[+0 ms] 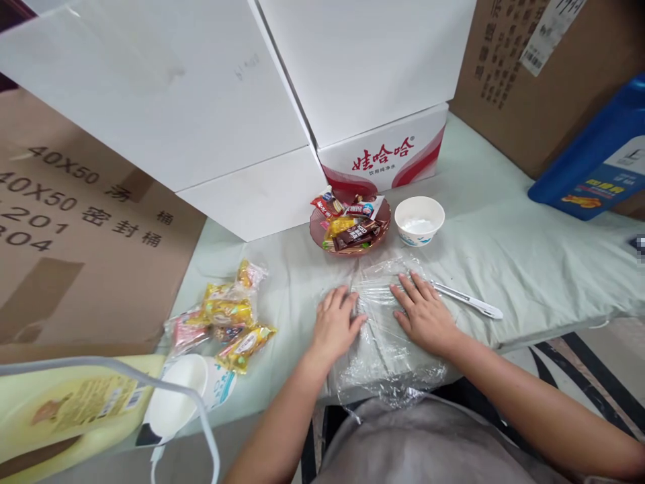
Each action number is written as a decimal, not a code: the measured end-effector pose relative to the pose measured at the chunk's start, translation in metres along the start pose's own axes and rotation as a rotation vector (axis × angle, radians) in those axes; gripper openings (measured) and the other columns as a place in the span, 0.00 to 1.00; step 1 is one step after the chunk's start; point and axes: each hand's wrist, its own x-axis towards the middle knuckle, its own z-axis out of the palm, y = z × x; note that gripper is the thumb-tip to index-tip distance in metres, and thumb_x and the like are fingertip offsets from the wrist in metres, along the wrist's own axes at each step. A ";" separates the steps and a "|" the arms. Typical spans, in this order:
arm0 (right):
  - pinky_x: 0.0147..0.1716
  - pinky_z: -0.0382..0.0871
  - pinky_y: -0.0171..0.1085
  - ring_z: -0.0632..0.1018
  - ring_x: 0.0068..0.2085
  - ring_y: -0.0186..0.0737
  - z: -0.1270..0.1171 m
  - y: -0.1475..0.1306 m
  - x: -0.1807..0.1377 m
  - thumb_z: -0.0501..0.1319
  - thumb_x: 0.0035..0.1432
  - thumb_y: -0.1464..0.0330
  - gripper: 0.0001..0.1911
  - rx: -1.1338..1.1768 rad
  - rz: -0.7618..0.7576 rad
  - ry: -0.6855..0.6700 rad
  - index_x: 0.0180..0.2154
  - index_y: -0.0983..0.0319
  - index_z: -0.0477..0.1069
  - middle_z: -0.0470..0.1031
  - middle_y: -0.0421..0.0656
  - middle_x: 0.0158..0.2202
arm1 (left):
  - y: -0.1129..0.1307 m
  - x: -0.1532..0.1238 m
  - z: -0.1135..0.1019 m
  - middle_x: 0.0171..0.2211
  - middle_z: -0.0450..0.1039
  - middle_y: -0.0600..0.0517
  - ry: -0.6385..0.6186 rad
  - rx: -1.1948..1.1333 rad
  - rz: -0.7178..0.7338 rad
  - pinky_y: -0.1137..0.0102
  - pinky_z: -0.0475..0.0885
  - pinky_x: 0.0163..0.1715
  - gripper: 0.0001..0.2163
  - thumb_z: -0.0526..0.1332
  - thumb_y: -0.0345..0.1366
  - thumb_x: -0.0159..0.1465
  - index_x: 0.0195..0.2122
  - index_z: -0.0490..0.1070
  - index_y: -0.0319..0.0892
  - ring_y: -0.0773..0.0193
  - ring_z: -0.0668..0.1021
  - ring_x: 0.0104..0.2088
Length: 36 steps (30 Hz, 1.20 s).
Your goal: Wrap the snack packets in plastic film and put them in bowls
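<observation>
A sheet of clear plastic film [385, 336] lies crinkled on the green-covered surface, its near end hanging over the front edge by my lap. My left hand [336, 319] rests on the film's left side, fingers stretched out. On the right side my right hand [424, 314] presses flat with its fingers spread. Just right of it lies a white utility knife [468, 299]. Beyond the film stands a pinkish glass bowl [316, 235] heaped with wrapped snacks [353, 232]. Beside that bowl is a white paper bowl [420, 235] with something whitish inside, hard to make out.
Several yellow-wrapped snacks [229, 312] lie to the left. A tipped paper bowl [176, 396], a grey cable [125, 373] and a yellow jug [65, 417] are at lower left. White boxes [226, 101], cardboard cartons [75, 235] and a blue jug [589, 161] stand around.
</observation>
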 end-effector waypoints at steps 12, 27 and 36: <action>0.45 0.74 0.45 0.77 0.45 0.45 -0.066 0.029 -0.019 0.54 0.67 0.64 0.11 0.448 -0.011 0.228 0.43 0.60 0.73 0.77 0.48 0.42 | -0.004 -0.081 -0.028 0.42 0.76 0.47 0.055 -0.232 0.393 0.59 0.72 0.51 0.12 0.62 0.32 0.61 0.47 0.71 0.44 0.56 0.75 0.49; 0.52 0.72 0.45 0.75 0.54 0.45 -0.072 0.060 -0.045 0.59 0.63 0.55 0.22 0.501 -0.272 -0.125 0.54 0.59 0.69 0.76 0.48 0.51 | -0.020 -0.096 -0.032 0.47 0.77 0.47 -0.034 -0.333 0.403 0.58 0.68 0.56 0.10 0.57 0.28 0.65 0.45 0.73 0.43 0.56 0.73 0.57; 0.55 0.68 0.49 0.71 0.58 0.47 -0.057 0.052 -0.082 0.57 0.64 0.70 0.19 0.307 -0.303 -0.164 0.55 0.56 0.68 0.74 0.46 0.55 | -0.018 -0.089 -0.032 0.31 0.77 0.49 0.048 -0.562 -0.154 0.70 0.74 0.34 0.15 0.51 0.38 0.69 0.31 0.74 0.40 0.64 0.79 0.31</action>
